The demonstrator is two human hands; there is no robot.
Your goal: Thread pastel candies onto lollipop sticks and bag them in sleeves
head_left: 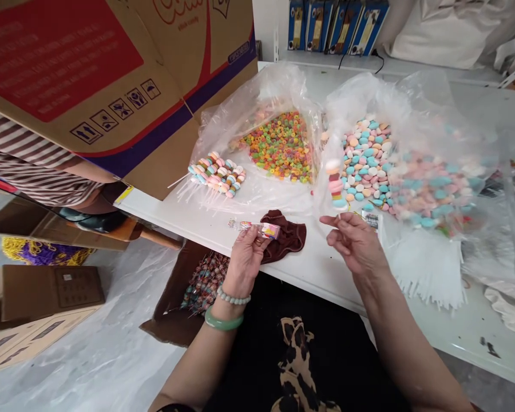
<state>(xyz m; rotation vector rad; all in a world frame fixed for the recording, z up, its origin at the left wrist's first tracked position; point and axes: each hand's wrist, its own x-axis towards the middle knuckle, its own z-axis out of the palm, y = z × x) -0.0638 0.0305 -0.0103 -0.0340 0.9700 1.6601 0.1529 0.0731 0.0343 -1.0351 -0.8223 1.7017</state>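
Observation:
My left hand pinches a small printed plastic packet, partly clear and partly pink with a yellow patch. Beneath it a crumpled dark brown cloth lies on the white table. To the right, my right hand is raised over the tabletop with its index finger stretched out to the left and the other fingers bent; nothing shows in it. Just beyond that hand stands a short stack of marshmallow candies. Several candy skewers on white sticks lie together at the table's left.
Clear bags hold colourful ring candies and pastel marshmallows. White sticks are piled on the right. A large carton stands at the left, and an open box of wrapped candies sits below the table edge.

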